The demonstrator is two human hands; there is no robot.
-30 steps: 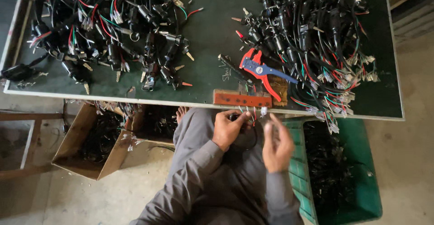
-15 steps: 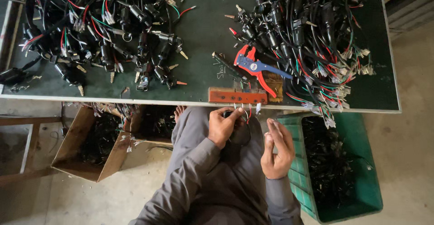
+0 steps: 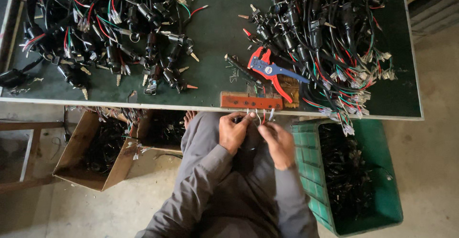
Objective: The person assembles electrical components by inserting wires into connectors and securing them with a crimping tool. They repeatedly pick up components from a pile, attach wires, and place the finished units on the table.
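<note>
At nine o'clock under the bench sits an open cardboard box (image 3: 91,152) stuffed with dark cable. Above it, at ten o'clock on the green tabletop (image 3: 215,37), lies a tangle of black switch harnesses (image 3: 110,32) with red and green leads. Near the centre, just off the table's front edge, the person's left hand (image 3: 233,133) is curled, fingertips pinched on a small bundle of thin wires (image 3: 260,117) that stands up between both hands. The right hand (image 3: 279,142), just beside it, pinches the same wires from the other side; whether its fingers close fully I cannot tell. Right above them a reddish-brown block (image 3: 251,101) rests on the table edge, with red-and-blue wire strippers (image 3: 272,70) behind it at twelve o'clock. At two o'clock is a second harness heap (image 3: 330,37); at four o'clock a green plastic crate (image 3: 382,195) holds more black cable.
</note>
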